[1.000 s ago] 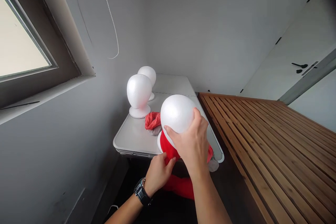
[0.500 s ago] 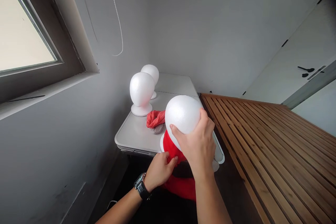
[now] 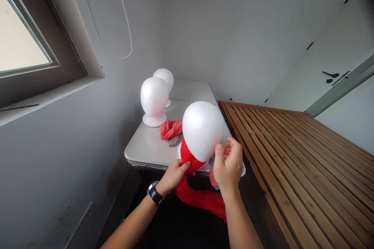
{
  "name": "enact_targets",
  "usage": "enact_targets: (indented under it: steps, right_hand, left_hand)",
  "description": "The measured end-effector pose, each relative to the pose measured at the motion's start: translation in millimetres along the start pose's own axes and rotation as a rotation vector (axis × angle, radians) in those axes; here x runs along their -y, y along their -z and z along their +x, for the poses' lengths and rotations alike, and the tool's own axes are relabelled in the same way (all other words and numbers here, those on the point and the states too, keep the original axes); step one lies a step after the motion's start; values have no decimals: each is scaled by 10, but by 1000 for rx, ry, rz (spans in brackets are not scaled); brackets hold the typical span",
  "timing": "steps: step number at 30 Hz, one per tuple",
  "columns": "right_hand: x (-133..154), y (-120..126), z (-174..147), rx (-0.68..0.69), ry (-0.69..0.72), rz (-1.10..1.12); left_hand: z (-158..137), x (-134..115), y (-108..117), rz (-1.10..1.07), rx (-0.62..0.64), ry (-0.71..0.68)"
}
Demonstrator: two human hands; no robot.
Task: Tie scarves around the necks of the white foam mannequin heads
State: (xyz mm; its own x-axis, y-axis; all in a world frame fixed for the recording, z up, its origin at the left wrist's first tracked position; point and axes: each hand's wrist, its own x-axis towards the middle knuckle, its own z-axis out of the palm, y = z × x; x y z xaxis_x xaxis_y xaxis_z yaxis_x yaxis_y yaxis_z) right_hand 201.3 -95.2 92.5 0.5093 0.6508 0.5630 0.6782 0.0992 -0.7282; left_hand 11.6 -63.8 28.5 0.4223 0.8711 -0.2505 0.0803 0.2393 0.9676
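At the table (image 3: 143, 149), the near head (image 3: 201, 128) has the red scarf (image 3: 195, 197) round its neck, a long end left hanging; my left hand (image 3: 174, 175) pinches the scarf, my right hand (image 3: 229, 165), fingers parted, is beside the head.

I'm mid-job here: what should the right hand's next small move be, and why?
Probably lower the right hand to the drooping length of red cloth and take hold of it. The left hand pinches the cloth at the neck of the nearest foam head, while that loose length hangs below the table's edge, not held by the right hand.
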Motion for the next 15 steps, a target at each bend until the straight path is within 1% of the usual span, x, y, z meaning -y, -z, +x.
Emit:
enact_targets:
  steps: [1, 2, 3, 4, 5, 6, 7, 8, 9, 11, 12, 14, 15]
  right_hand:
    - [-131, 7, -88, -26, -60, 86]
    - [-243, 5, -189, -13, -139, 166]
    - [-331, -8, -297, 51, -232, 242]
    - [-394, -32, -406, 162, -335, 314]
    - [-433, -65, -507, 300, -438, 383]
    - [-453, -106, -591, 443, -532, 449]
    - [-460, -152, -654, 559, -618, 510]
    - [-459, -201, -693, 637, -694, 565]
    - [-456, -248, -709, 682, -761, 610]
    - [-451, -331, -694, 704, -853, 667]
    - [-449, -367, -676, 699, -871, 681]
    - [-440, -427, -654, 679, -861, 701]
    - [-430, -454, -657, 658, -857, 717]
  left_hand:
    - [-3, -13, -4, -54, 11, 5]
    - [-4, -24, -10, -98, 19, 6]
    - [-5, -31, -16, -130, 23, 6]
    - [-6, -34, -22, -153, 24, 7]
    - [-7, -34, -25, -171, 25, 10]
    - [-7, -31, -25, -184, 26, 15]
    - [-7, -27, -22, -190, 36, 26]
    - [-6, -26, -16, -188, 52, 41]
    - [-5, -29, -10, -175, 78, 57]
    - [-2, -51, -8, -128, 144, 71]
    - [1, -69, -15, -103, 182, 56]
    - [13, -105, -55, -57, 243, -10]
    - [22, -117, -85, -40, 253, -44]
